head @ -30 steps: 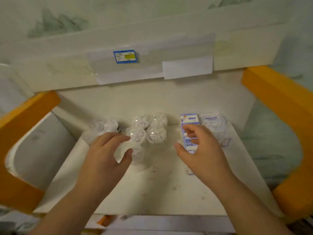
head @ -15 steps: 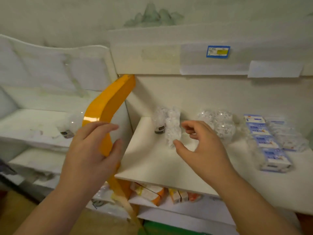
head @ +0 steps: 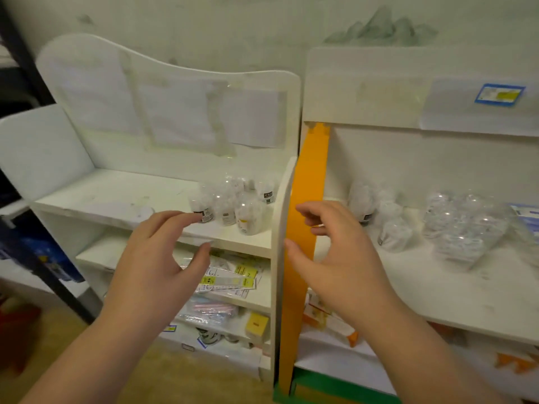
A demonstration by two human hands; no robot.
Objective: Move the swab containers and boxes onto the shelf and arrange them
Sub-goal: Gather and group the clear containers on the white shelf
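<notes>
Reaching forward, both bare hands are seen empty in the near middle of the view; the left hand (head: 151, 263) is held with fingers loosely spread and the thumb apart, in front of the edge of the white left-hand shelf (head: 96, 199), and nothing is grasped by it; the right hand (head: 329, 258) is likewise released, its fingers half curled in the air just in front of the tall orange side panel (head: 306, 228) that divides the two units. A cluster of small clear plastic swab containers with white contents and dark labels (head: 230, 202) is stood upright at the right end of the left-hand shelf, just beyond the left fingertips. On the white right-hand shelf (head: 437, 287), a few similar clear swab containers (head: 382, 217) are placed near the orange panel, and a larger group of round clear containers (head: 466, 223) is gathered further right; a blue-and-white box (head: 528, 214) is cut off by the right edge. Flat yellow-labelled packets (head: 233, 278) are laid on a lower shelf; a blue and yellow price tag (head: 499, 94) is fixed to the upper right board.
</notes>
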